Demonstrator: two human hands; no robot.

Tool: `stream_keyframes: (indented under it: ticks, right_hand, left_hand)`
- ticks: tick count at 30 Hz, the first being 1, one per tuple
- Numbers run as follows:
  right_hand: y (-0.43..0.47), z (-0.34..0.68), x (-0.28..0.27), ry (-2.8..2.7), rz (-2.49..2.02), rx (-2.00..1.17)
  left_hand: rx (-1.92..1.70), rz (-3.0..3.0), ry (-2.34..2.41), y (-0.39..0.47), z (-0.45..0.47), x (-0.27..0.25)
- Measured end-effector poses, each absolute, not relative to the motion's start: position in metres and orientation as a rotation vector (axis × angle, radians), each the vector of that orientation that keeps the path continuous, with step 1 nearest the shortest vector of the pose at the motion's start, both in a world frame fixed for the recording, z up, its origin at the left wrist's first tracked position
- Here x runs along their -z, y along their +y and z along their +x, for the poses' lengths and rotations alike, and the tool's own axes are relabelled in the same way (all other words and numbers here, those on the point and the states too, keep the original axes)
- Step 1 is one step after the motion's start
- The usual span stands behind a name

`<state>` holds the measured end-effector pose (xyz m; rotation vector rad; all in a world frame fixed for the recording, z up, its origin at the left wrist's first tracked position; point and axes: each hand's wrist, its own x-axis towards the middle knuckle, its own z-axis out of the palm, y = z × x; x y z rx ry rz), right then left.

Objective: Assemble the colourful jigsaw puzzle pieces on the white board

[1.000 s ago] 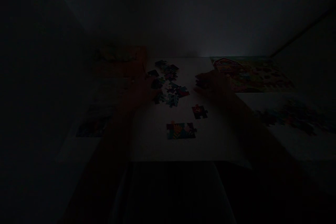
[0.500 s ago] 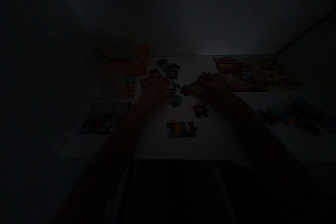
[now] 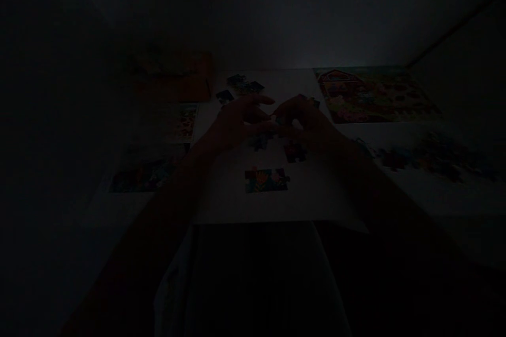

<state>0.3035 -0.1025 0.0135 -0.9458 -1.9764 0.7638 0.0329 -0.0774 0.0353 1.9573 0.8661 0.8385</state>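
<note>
The two hands have drawn together since half a second ago, when a clear gap lay between them; their fingertips now meet over the middle of the white surface point(image 3: 221, 200). The left hand point(image 3: 236, 124) comes in from the left, index finger and thumb spread apart; the right hand point(image 3: 310, 121) is curled in from the right. A small pale-patched puzzle piece point(image 3: 273, 119) seems to sit between their fingertips, but in this dimness I cannot tell whether either hand truly pinches it. It lies right of the left hand and left of the right, about equally close to both. Just to the near side are a blue piece point(image 3: 259, 142), and a dark red piece point(image 3: 295, 152) that lies closer to the right hand. Nearer still, well apart from the fingers, a joined strip of pieces point(image 3: 267, 180) lies with its long axis running left to right. Loose pieces point(image 3: 245, 85) lie on the far side, an orange box point(image 3: 179, 87) far left, and a farm picture point(image 3: 375, 97) far right.
</note>
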Motion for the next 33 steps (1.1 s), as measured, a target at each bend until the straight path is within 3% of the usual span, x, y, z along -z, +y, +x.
stream_keyframes:
  ticks: [5,9,17,24,33]
  right_hand:
    - [-0.108,0.3,-0.026,-1.992,-0.977,-0.799]
    - [-0.13,0.31,-0.041,-1.898,-1.174,-0.66]
    - [-0.247,0.309,-0.021,-1.574,-1.593,-0.675]
    - [-0.265,0.29,-0.019,-1.648,-1.578,-0.747]
    - [-0.263,0.283,-0.003,-1.885,-1.697,-0.257]
  left_hand:
    - [-0.928,2.064,1.072,-0.088,0.032,-0.058]
    - [-0.713,2.299,1.206,-0.149,0.033,-0.072]
    - [-0.44,2.623,1.245,-0.3,0.035,-0.015]
    - [-0.436,2.64,1.269,-0.304,0.025,-0.013]
    - [-0.373,2.61,1.353,-0.308,0.041,-0.017]
